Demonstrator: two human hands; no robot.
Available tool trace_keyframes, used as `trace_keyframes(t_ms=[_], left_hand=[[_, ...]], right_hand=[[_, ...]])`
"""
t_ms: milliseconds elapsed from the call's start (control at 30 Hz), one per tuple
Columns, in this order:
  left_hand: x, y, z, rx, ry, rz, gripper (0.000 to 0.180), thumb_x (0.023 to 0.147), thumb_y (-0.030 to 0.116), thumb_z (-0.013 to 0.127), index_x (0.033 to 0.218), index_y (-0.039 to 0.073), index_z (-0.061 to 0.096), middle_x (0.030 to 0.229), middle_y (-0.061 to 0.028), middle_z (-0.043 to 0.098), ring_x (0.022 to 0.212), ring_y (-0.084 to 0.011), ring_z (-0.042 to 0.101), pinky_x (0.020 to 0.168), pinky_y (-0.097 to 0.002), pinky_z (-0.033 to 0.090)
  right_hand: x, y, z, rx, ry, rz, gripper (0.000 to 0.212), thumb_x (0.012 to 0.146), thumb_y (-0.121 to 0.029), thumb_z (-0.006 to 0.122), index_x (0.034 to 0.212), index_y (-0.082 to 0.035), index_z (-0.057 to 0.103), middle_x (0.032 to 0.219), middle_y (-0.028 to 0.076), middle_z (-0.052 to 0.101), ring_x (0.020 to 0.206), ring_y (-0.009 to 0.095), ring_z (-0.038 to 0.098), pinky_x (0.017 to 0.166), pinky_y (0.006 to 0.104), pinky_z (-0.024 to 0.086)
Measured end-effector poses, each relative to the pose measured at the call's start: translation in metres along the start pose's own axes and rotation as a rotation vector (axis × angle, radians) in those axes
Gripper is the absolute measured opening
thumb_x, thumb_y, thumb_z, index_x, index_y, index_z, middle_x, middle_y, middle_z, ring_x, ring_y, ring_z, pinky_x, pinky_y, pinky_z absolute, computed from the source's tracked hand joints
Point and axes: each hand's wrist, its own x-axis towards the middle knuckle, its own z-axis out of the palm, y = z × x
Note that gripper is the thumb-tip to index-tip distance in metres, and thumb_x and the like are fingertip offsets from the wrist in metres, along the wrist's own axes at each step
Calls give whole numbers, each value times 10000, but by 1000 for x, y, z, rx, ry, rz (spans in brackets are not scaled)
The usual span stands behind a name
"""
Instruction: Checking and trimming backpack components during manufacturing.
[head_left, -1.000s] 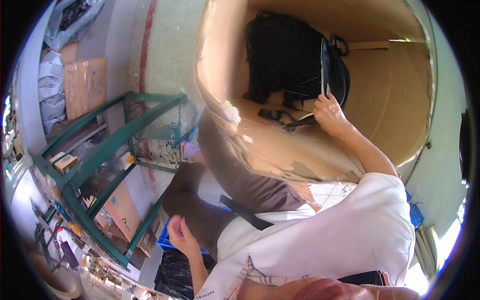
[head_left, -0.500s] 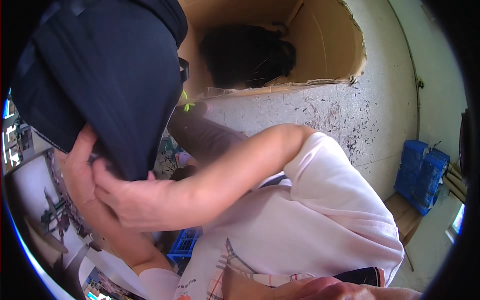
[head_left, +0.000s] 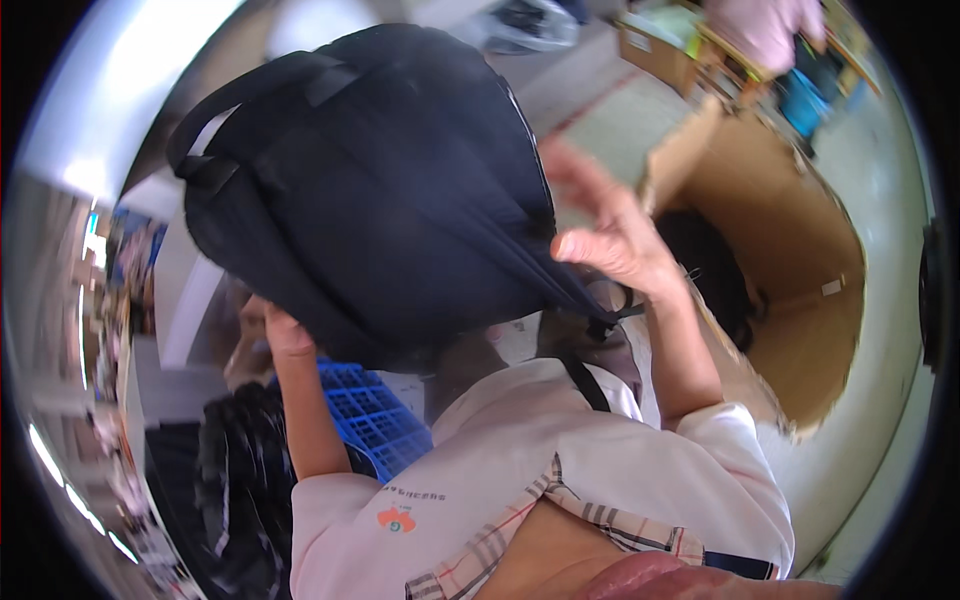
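**Black bag raised between our two hands**

The black bag lies left of our right hand, which is spread with its grip unclenched, thumb just beside the bag's right edge; whether it touches we cannot tell. Our left hand meets the bag's lower left edge, its fingers partly hidden, so we cannot tell how tightly that grip closes. The bag looks nearly as broad as tall, leaving its long axis unclear. Right of the bag stands a cardboard box; below it, a blue crate. Nothing shows between bag and right thumb.
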Motion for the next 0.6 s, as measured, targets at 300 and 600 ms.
trace_keyframes(t_ms=[300,600], left_hand=[[-51,-19,-73,-169,450,-58,460,615,-30,628,1057,14,509,983,-100,579,852,-236,576,757,-349,480],[-27,-17,-90,-154,599,-106,368,641,-8,619,998,-16,529,923,-101,595,797,-222,586,736,-323,474]], right_hand=[[94,58,128,345,-323,164,216,733,-86,619,912,27,576,810,11,603,724,58,518,685,220,428],[158,86,166,379,-378,311,228,708,-49,617,916,38,583,815,35,600,700,79,533,666,227,441]])
